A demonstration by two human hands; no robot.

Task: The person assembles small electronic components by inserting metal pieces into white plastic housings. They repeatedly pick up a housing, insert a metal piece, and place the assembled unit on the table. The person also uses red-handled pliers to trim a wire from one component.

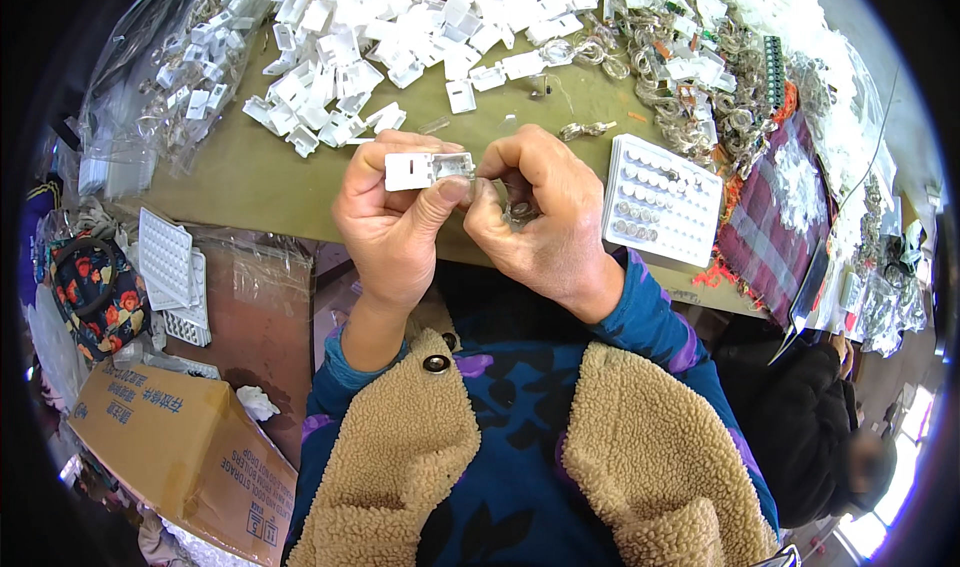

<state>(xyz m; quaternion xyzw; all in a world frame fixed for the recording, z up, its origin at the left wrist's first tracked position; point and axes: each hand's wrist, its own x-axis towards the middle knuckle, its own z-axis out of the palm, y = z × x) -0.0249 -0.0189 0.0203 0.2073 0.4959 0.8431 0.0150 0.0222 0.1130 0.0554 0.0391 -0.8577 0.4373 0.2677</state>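
Observation:
My left hand (392, 229) holds a small white plastic case (408, 171) between thumb and fingers, over the near edge of the table. The case's right half is an open hollow with something greyish inside. Against its right end, my right hand (552, 217) is closed in a pinch. Something thin and clear shows under the right fingers, too hidden to name. Right of that hand lies a white tray (690, 245) with rows of small round silver and white pieces that look like button cells.
Loose white plastic cases (310, 97) pile up across the back of the olive table (225, 192). Bundles of clear wire (655, 102) lie at the back right, near a plaid cloth (775, 217). A cardboard box (180, 457) and a floral bag (98, 292) stand at left. Another person's dark sleeve (790, 417) shows at right.

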